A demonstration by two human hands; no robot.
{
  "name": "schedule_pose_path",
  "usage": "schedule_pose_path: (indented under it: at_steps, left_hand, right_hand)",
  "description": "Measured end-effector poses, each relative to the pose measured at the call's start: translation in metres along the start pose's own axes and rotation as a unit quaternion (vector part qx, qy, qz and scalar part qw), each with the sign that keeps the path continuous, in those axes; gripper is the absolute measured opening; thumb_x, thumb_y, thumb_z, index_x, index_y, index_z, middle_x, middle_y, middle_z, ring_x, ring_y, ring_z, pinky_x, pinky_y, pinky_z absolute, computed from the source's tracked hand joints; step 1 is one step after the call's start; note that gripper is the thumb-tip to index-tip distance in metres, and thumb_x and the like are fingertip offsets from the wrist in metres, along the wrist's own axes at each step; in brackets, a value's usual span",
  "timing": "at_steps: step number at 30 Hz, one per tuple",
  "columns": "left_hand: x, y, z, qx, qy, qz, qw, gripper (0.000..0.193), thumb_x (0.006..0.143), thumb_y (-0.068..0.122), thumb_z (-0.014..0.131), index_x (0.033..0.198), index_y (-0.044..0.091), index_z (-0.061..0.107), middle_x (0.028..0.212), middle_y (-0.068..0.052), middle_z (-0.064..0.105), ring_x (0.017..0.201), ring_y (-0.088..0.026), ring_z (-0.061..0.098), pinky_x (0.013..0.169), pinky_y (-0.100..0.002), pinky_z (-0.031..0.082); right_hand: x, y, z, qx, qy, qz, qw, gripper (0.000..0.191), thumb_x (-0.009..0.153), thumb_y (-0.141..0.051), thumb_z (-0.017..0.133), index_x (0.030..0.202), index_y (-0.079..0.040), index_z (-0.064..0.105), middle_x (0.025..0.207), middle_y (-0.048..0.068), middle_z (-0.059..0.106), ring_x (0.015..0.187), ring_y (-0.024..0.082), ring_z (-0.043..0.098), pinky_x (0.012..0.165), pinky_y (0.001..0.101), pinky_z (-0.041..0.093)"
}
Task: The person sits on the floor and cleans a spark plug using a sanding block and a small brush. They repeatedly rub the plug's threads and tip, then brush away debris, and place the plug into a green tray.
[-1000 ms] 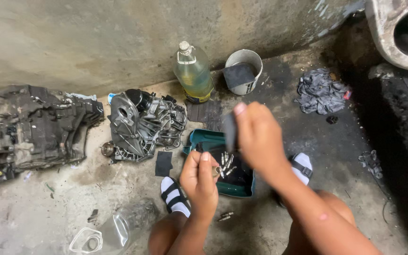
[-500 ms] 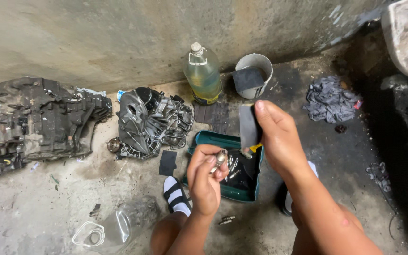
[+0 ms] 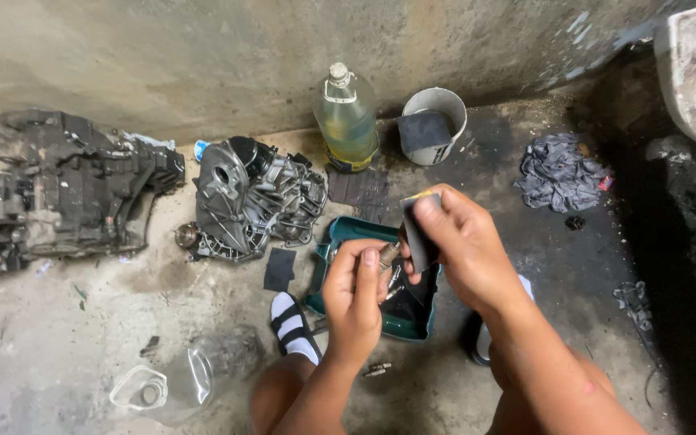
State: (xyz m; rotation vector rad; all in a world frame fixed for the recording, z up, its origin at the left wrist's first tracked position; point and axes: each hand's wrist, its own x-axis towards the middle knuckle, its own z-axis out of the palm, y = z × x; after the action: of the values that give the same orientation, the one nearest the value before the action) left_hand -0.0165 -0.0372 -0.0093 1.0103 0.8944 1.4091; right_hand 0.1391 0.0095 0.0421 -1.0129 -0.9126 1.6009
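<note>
While my left hand pinched a small metal bolt, my right hand gripped a dark sandpaper strip.
Both met above the teal tray, near 1 oil bottle.

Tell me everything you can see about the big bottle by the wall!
The bottle is clear plastic, round and wide, with a narrow neck, a pale cap and a thin white handle loop under the cap. Yellowish liquid fills most of it. It stands upright on the dirty concrete floor, close to the stained wall, with a dark band around its base. A white bucket stands just to its side, and a grey metal engine casing lies on the other side. No hand touches it.
</note>
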Motion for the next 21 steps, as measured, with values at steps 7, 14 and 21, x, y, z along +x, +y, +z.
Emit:
schedule_pose_path:
  at_steps: [7, 14, 21]
  left_hand:
    - [-0.005, 0.021, 0.004, -0.045, -0.057, -0.004, 0.997, 0.022, 0.102, 0.008, 0.051, 0.121, -0.002, 0.056, 0.096, -0.005, 0.063, 0.077, -0.003, 0.043, 0.068, -0.02, 0.036]
    - [-0.01, 0.024, 0.007, -0.055, -0.074, 0.016, 0.996, 0.029, 0.101, 0.007, 0.056, 0.127, -0.002, 0.047, 0.102, -0.008, 0.061, 0.083, -0.006, 0.047, 0.073, -0.022, 0.038]
    - [-0.015, 0.03, 0.007, -0.105, -0.106, -0.009, 0.989, 0.037, 0.101, 0.008, 0.056, 0.131, 0.0, 0.037, 0.094, -0.009, 0.061, 0.079, -0.008, 0.048, 0.07, -0.024, 0.039]
  right_hand:
    - [-0.019, -0.01, 0.003, -0.038, -0.024, -0.078, 0.996, 0.012, 0.098, -0.009, 0.06, 0.105, -0.002, 0.052, 0.08, 0.012, 0.068, 0.063, 0.019, 0.069, 0.047, 0.0307, 0.056]
    - [-0.038, -0.012, -0.007, -0.098, -0.043, -0.104, 0.989, 0.021, 0.098, -0.006, 0.064, 0.116, 0.004, 0.058, 0.087, 0.011, 0.067, 0.069, 0.015, 0.066, 0.06, 0.0289, 0.055]
    - [-0.044, -0.016, -0.008, -0.085, -0.09, -0.045, 0.991, 0.026, 0.093, -0.002, 0.07, 0.115, 0.009, 0.066, 0.089, 0.012, 0.069, 0.067, 0.013, 0.063, 0.055, 0.0266, 0.052]
